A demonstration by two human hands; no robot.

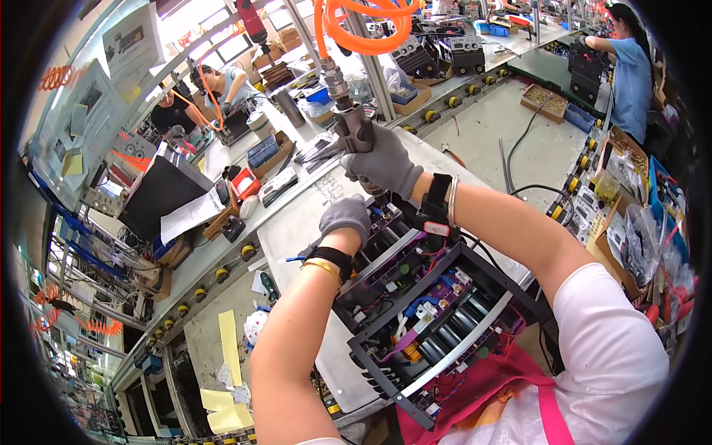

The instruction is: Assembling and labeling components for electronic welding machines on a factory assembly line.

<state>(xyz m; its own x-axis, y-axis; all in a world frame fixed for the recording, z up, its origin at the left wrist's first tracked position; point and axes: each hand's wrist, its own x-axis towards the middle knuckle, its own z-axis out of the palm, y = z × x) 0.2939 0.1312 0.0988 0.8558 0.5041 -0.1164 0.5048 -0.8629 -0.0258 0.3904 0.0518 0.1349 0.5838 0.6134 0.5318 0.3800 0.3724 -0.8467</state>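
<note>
My right hand (391, 165), in a grey glove, is wrapped round a pistol-shaped air screwdriver (354, 130) with an orange coiled hose above it. The tool points down at the far end of an open electronics chassis (434, 268). Inside the black metal frame are purple circuit boards and a row of black cylinders (463, 326). My left hand (345, 216), also gloved in grey, rests at the chassis's far left edge, close to the tool's lower end. Its fingers are curled, and whatever they hold is hidden. The chassis lies tilted on a pale work board (297, 222).
Roller rails (222, 275) run along both sides of the line. To the right are a box of small parts (544, 101), black cables (512, 167) and bins of bagged parts (644, 241). A red hanging tool (252, 22) is at upper left. A co-worker (630, 70) stands at far right.
</note>
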